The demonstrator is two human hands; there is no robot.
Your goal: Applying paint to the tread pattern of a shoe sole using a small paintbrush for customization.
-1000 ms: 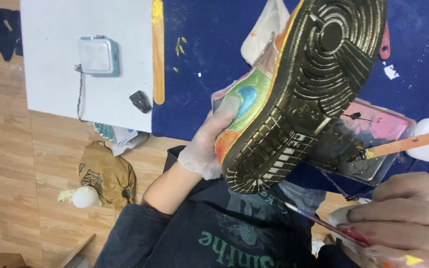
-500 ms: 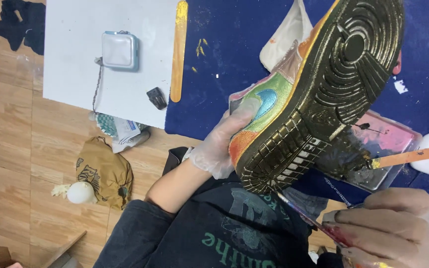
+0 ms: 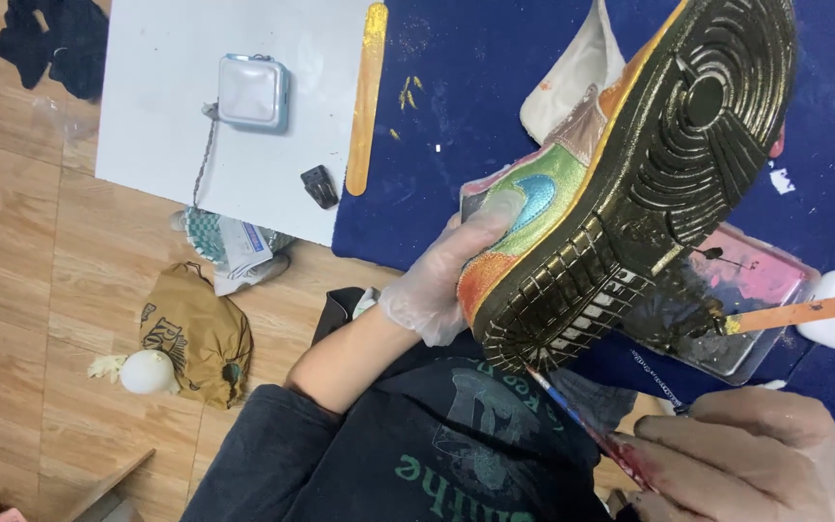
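The gloved left hand point(image 3: 446, 290) gripped the rainbow-coloured sneaker with gold-painted sole point(image 3: 630, 184), which had shifted right since earlier. The bare right hand point(image 3: 736, 459), now fuller in view, pinched a thin paintbrush point(image 3: 582, 425) at the sole's heel.

White board point(image 3: 166, 145), small square case point(image 3: 254, 91), gold-tipped wooden stick point(image 3: 366, 97), brown paper bag point(image 3: 195, 333)

Your gloved left hand point(image 3: 442, 290) under rainbow-sided sneaker with gold-painted sole point(image 3: 630, 184); thin paintbrush point(image 3: 582, 425) in your right hand point(image 3: 736, 464) below heel; plastic paint palette point(image 3: 756, 300) right, behind sole.
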